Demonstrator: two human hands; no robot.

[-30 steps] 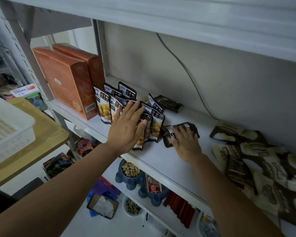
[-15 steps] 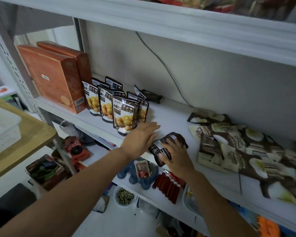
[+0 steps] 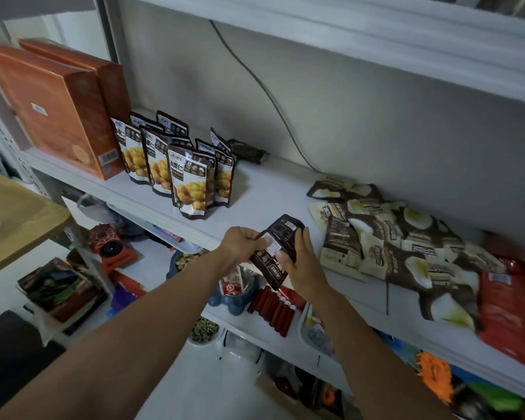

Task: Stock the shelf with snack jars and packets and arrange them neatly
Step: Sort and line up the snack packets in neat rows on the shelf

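Note:
A dark brown snack packet [image 3: 278, 245] with its printed back facing up is held over the front edge of the white shelf [image 3: 267, 189]. My left hand [image 3: 243, 244] pinches its left edge and my right hand [image 3: 300, 263] grips its right side. Several upright chestnut packets [image 3: 190, 183] stand in rows on the shelf to the left. A loose heap of brown-and-cream packets [image 3: 400, 247] lies flat on the shelf to the right.
Two orange boxes [image 3: 52, 107] stand at the shelf's left end. Red packets [image 3: 512, 307] lie at the far right. A lower shelf holds bowls, red sticks [image 3: 273, 310] and trays. A wooden table [image 3: 15, 219] is at left. A cable runs down the back wall.
My left hand left the standing packets and came over to the dark packet. Both hands now hold it, lifted off the shelf toward the front edge.

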